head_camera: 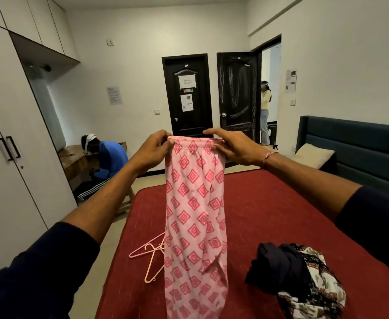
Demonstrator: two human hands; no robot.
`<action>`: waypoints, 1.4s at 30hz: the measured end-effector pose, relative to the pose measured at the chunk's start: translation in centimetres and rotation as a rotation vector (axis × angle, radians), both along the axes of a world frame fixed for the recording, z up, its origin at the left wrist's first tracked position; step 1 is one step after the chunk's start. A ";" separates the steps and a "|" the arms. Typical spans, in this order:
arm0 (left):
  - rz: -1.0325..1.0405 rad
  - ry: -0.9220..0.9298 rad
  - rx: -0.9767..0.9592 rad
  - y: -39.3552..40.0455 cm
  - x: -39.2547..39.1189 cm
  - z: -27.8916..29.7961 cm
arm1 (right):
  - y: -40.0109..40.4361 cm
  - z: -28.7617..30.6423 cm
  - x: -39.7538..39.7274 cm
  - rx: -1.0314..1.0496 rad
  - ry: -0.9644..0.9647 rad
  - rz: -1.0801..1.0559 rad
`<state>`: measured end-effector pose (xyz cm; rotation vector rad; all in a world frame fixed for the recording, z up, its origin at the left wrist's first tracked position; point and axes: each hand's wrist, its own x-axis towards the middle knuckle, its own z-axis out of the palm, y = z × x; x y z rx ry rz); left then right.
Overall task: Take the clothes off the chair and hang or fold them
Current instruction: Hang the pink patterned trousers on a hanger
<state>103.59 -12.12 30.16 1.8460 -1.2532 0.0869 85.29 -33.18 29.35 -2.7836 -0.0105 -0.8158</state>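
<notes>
A pair of pink patterned trousers [194,215] was held up in the centre of the frame, the elastic waistband pinched at its left end by the curled fingers of the left hand [153,149] and at its right end by the fingers and thumb of the right hand [232,146], on whose wrist a pink thread band was worn. The legs were let hang straight down over the red bedcover [269,215], with the hems lost below the lower edge. On the cover, two pink hangers [150,256] were laid at lower centre-left, partly hidden behind the cloth, and a crumpled heap of dark and printed clothes [297,275] was left at lower right. A cream pillow [313,155] was set against the dark padded headboard [359,146] at right. White wardrobes [11,134] were ranged along the left. Farther back, a seated person in blue [108,162] was seen at a wooden desk, two dark doors [187,95] stood in the far wall, and another person was seen standing in the doorway beyond.
</notes>
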 end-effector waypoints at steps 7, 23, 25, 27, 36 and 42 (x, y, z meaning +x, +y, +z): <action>0.001 0.146 -0.077 0.9 0.3 0.0 | 1.0 0.5 0.7 -0.108 -0.054 0.027; 0.106 -0.610 0.070 -0.7 -2.1 1.4 | 4.3 2.2 1.4 0.180 -0.201 0.153; 0.042 -0.606 0.117 -1.1 -2.4 1.9 | 4.5 2.5 1.5 0.196 -0.224 0.157; 0.000 -0.563 0.122 -1.5 -2.5 2.0 | 4.2 2.7 1.3 0.231 -0.239 0.151; 0.056 -0.720 0.074 -3.1 -3.1 3.9 | 2.7 1.6 -0.2 0.492 -0.159 0.021; 0.128 -0.841 0.077 -3.4 -3.0 6.2 | 2.2 -4.0 -1.5 0.472 -0.056 -0.165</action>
